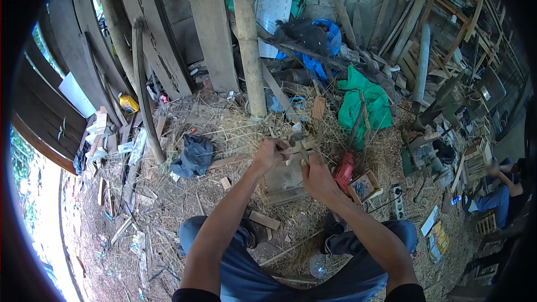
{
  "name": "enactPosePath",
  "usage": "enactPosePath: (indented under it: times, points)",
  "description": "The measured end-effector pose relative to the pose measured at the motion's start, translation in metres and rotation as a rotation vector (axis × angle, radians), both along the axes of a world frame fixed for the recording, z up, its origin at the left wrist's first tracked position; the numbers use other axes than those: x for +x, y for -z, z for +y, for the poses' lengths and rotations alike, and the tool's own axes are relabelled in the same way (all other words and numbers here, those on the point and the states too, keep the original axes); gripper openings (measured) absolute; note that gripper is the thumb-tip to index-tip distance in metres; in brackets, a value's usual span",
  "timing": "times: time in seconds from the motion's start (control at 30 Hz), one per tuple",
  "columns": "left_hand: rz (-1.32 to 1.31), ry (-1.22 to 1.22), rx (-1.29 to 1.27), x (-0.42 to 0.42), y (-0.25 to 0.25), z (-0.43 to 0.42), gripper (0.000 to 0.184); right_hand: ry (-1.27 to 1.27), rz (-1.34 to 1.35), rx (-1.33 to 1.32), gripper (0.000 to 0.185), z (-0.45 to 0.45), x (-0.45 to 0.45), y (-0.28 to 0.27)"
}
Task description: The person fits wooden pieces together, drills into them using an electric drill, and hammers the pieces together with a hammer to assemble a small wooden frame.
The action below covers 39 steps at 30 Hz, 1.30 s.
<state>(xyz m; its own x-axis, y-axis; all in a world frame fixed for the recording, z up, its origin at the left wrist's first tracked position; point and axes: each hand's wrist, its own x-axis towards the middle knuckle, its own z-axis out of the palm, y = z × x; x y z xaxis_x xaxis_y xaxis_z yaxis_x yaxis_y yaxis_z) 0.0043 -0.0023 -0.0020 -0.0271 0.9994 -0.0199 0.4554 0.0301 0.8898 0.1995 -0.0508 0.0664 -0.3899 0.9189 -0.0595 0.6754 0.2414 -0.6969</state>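
My left hand [271, 154] is closed, pinching one end of a small wooden piece [292, 150] in front of me. My right hand [320, 179] is wrapped round the handle of a hammer [297, 136], whose dark head lies just beyond the wooden piece. In this view the hammer's handle crosses the wooden piece; I cannot tell whether they touch. Below both hands a flat wooden block [284, 183] rests on the ground between my knees. A red power tool [344, 169] lies right of my right hand.
A wooden box [364, 187] of small metal pieces and a power strip [397, 202] lie to the right. A black plastic bag [193, 155] is at left, a green sack [363, 100] ahead. A wooden post [247, 50] stands in front. Another person [503, 190] sits far right.
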Motion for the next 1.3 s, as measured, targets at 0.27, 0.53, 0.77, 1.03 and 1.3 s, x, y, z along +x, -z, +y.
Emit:
enactPosePath:
  times: [0.27,0.53,0.77,1.03,1.3]
  points:
    - [0.007,-0.021,0.026,0.007,-0.004,-0.005,0.019,-0.037,-0.025,0.094,0.024,0.005,0.004,0.02]
    - [0.02,0.039,-0.024,0.005,-0.007,0.0,0.026,-0.002,-0.047,0.07,0.026,0.0,0.002,0.012]
    - [0.237,0.016,0.149,0.01,-0.013,-0.009,0.038,0.135,0.077,0.119,0.026,0.011,0.005,-0.031]
    - [-0.405,0.109,0.077,0.006,-0.086,-0.012,0.03,0.052,0.289,0.217,0.025,0.024,0.043,-0.054]
    - [-0.498,0.187,0.165,0.025,-0.143,-0.054,0.026,-0.048,0.871,-0.186,0.022,0.005,0.041,-0.081]
